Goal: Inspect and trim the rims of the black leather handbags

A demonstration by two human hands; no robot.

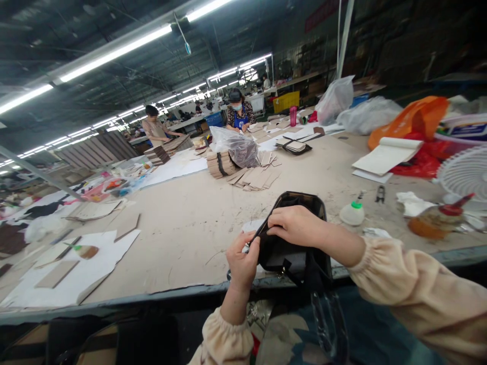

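Bag (279, 256), black and open-mouthed, is at the near edge of the tabletop (178, 233), its handle (331, 327) hanging below that edge. The left hand (243, 257) pinches the left side of its rim; the right hand (297, 226) reaches over the mouth to that same side, whether pinching I cannot tell. Most of the bag lies right of the left hand's grip.

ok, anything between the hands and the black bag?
Nothing visible. The left hand grips the black bag by its left edge, and the right hand is at its opening. The nearby green-capped bottle stands off to the bag's right, not between.
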